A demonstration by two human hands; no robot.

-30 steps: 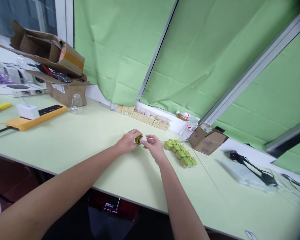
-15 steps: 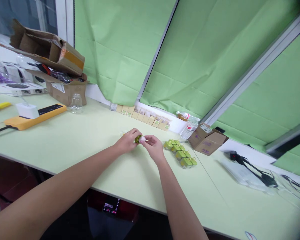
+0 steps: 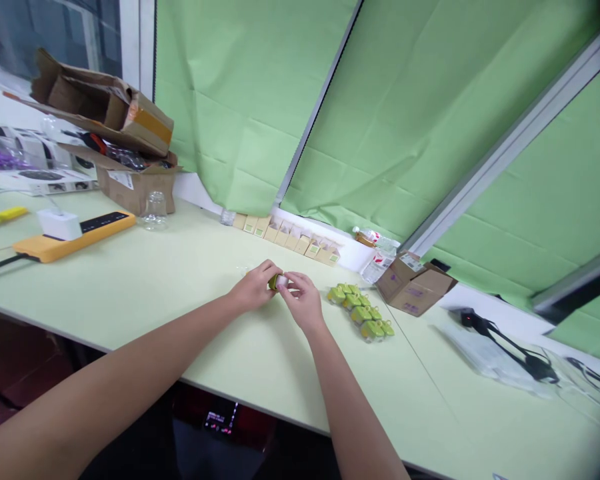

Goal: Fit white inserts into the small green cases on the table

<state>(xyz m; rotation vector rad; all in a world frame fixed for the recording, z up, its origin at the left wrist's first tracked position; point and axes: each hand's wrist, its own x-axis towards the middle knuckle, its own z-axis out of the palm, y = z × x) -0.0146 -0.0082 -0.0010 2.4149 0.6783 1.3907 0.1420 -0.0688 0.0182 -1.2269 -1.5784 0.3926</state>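
Over the middle of the table, my left hand (image 3: 255, 285) is closed around a small green cap (image 3: 273, 283), its opening turned to the right. My right hand (image 3: 301, 297) pinches a small whitish piece (image 3: 282, 281) against that opening. Fingers cover much of both, so I cannot tell exactly what the white piece is. Right of my hands stand several small clear containers with green lids (image 3: 363, 312), each lid with a loop, grouped in rows. A bit of clear plastic (image 3: 242, 271) lies just behind my left hand.
Small beige boxes (image 3: 287, 238) line the back wall. Cardboard boxes stand at left (image 3: 140, 189) and right (image 3: 414, 285). A clear jar (image 3: 155, 212) and an orange power strip (image 3: 75, 237) are on the left. Plastic bags (image 3: 485, 353) and black cables (image 3: 510, 347) lie far right.
The whitish piece has moved left, closer into the green cap, as my right hand shifted left toward my left hand. The view has moved slightly.
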